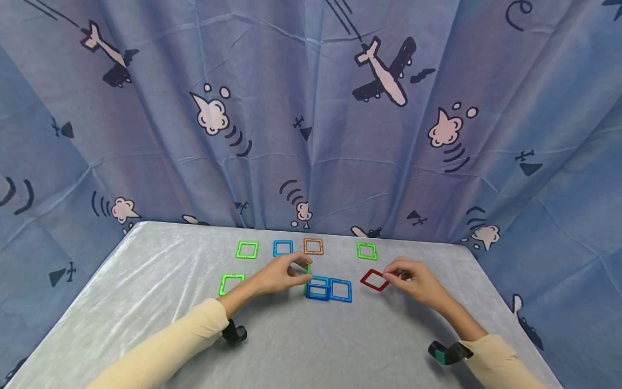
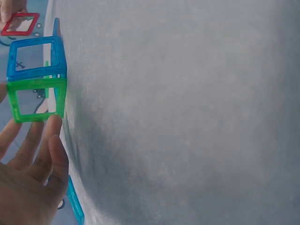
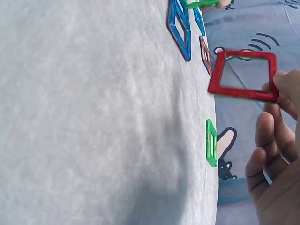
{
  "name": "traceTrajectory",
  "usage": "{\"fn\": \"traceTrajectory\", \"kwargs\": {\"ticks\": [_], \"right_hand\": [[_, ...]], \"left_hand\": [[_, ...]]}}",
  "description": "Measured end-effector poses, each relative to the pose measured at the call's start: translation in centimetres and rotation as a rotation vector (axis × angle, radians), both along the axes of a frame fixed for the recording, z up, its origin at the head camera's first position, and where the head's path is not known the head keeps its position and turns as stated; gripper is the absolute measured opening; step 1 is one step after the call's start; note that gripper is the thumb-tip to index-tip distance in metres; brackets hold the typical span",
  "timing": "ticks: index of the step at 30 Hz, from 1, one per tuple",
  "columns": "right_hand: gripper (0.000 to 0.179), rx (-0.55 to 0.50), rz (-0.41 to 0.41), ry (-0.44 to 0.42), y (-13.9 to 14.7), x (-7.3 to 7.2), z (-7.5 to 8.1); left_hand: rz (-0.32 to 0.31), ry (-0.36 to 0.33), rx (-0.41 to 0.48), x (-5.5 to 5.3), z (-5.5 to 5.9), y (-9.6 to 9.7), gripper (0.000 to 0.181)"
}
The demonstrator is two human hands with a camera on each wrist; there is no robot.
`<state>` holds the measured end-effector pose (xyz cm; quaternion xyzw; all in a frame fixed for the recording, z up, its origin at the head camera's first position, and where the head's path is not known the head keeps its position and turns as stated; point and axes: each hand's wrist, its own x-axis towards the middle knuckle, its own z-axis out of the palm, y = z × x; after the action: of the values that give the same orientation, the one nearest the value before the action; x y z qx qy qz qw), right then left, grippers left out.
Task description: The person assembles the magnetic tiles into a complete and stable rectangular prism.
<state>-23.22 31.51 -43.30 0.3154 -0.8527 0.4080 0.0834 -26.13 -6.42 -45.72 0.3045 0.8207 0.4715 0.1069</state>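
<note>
My left hand (image 1: 284,274) holds a green square magnetic tile (image 2: 38,84) by its edges, standing upright on the table. That tile meets the left side of a small blue group: an upright blue tile (image 1: 318,299), a flat blue tile behind it, and another blue tile (image 1: 349,292) lying to the right. Off to the right, my right hand (image 1: 413,278) pinches a red square tile (image 3: 243,93) at one corner between thumb and fingers. The red tile is raised above the table, apart from the blue group.
Along the back of the table lie a green tile (image 1: 248,257), a blue tile (image 1: 283,241), an orange tile (image 1: 313,253) and a second green tile (image 1: 366,258). Another green tile (image 1: 223,283) lies by the left forearm. A patterned curtain (image 1: 311,108) hangs behind the table.
</note>
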Motion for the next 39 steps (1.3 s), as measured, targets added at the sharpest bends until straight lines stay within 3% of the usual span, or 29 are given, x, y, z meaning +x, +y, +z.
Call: {"fn": "traceTrajectory", "kwargs": {"ticks": [17,29,39], "right_hand": [[0.011,-0.088,0.076,-0.173,-1.2,-0.4,-0.1],[0.019,-0.162,0.173,-0.144,-2.2,-0.3,-0.6],[0.019,-0.179,0.198,-0.137,-3.2,0.2,-1.0]], "left_hand": [[0.004,-0.013,0.009,-0.1,0.0,-0.2,0.04],[-0.003,-0.001,0.002,-0.1,-0.2,-0.2,0.041],[-0.009,0.009,0.01,-0.2,-0.2,-0.2,0.041]]}}
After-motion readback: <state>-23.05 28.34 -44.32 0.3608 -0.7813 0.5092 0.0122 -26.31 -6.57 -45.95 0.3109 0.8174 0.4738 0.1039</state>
